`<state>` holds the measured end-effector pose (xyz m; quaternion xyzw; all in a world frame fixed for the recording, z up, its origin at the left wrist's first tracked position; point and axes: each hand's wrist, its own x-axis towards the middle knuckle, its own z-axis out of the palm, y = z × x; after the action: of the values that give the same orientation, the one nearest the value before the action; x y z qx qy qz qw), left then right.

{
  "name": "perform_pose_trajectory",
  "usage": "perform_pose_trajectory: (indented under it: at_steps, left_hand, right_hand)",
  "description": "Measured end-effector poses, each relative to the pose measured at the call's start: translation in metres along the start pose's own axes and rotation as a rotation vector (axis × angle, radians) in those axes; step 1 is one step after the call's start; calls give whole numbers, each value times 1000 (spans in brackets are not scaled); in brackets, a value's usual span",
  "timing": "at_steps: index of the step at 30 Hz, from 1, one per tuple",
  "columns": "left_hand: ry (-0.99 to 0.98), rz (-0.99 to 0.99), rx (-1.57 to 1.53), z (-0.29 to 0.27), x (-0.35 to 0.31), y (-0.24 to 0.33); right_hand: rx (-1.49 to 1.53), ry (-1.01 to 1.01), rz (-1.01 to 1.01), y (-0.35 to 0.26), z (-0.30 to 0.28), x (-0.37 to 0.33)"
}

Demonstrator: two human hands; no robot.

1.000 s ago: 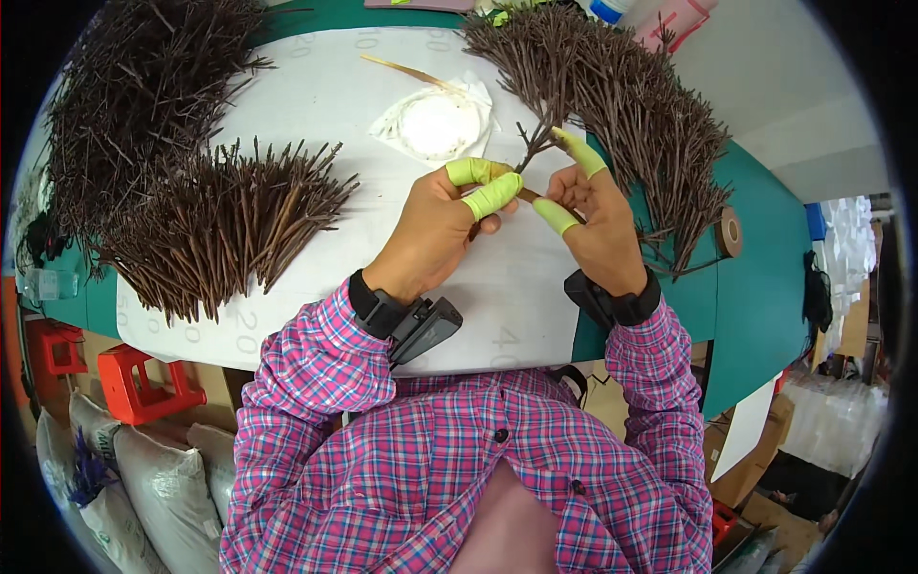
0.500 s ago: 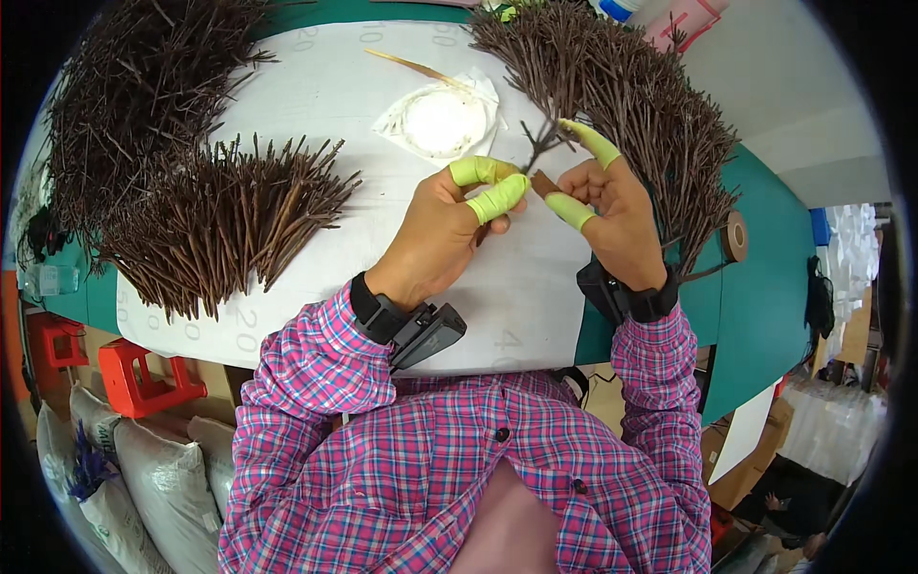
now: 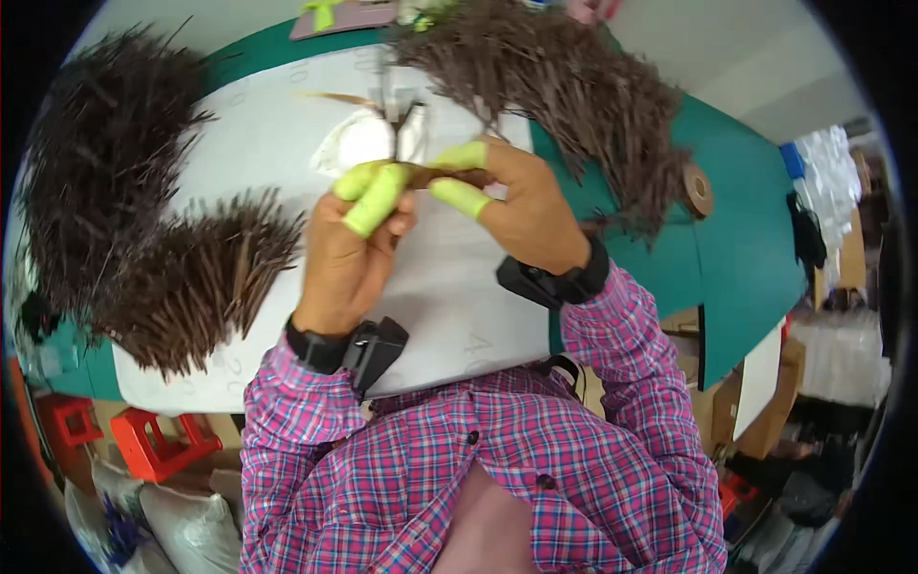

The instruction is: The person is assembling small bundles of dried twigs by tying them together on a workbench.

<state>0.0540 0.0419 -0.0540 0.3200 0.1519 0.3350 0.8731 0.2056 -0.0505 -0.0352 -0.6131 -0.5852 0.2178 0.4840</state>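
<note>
Yellow-green wraps cover the thumb and forefinger of both hands. My left hand pinches the base of a dark branching twig, which points away from me and is blurred by motion. A brown strip of tape runs from those fingertips to my right hand, whose thumb and forefinger close on it. Beyond the hands, a round white patch sits on crumpled white paper, partly behind the twig. The nearest bundle to my left hand is of brown wrapped stems.
Dark twigs pile up at the far left, and another heap lies at the far right. A brown tape roll rests on the green table. Red stools and stuffed sacks stand below on the left.
The view has shifted, and both hands now appear farther left. The twig has swung upright, and the brown strip is stretched between my fingertips.
</note>
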Motion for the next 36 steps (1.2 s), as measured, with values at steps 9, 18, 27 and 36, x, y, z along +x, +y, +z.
perform_pose_trajectory:
  at_steps: [9,18,27,36]
  left_hand:
    - [106,-132,122,-1,5,-13]
    - [122,-131,321,1,5,-23]
    - [117,-75,340,1,4,-25]
    - [160,124,642,3,4,-33]
  right_hand:
    - [380,181,228,11,2,-8]
    - [411,138,305,21,9,-8]
    - [382,158,336,26,12,-10]
    - [400,126,350,20,11,-10]
